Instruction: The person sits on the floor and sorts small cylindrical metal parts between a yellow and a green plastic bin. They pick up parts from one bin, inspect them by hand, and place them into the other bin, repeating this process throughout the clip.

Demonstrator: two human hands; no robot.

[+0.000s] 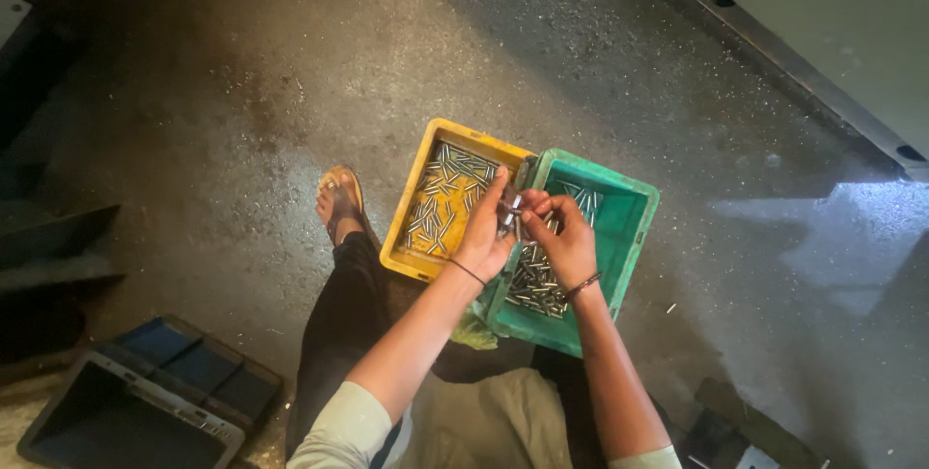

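Two plastic crates sit side by side on the dark, gritty concrete floor (290, 62), touching along one edge: a yellow crate (406, 254) on the left and a green crate (634, 237) on the right. Both hold loose heaps of short metal pins, too many and too small to count. The pins in the yellow crate (443, 200) cover most of its bottom; the pins in the green crate (537, 285) are piled toward the near corner, with a few more at the far side.

Both hands meet just above the seam between the crates. The left hand (487, 237) is curled, its thumb and fingers pinching a small bunch of metal pins (511, 212) held upright. The right hand (566, 242) is also curled, its fingertips pressed against the same bunch from the other side. How many pins are in the bunch cannot be told. Each wrist carries a thin dark band.

The hands and forearms hide the inner walls of both crates and part of the green crate's pile. One foot in a tan sandal (341, 200) rests on the floor just left of the yellow crate, with a dark trouser leg (339, 333) running back from it. At the lower left stand two dark empty trays (145, 401), one partly over the other. A single stray pin (671, 308) lies on the floor right of the green crate. A pale machine panel (832, 33) fills the upper right corner.
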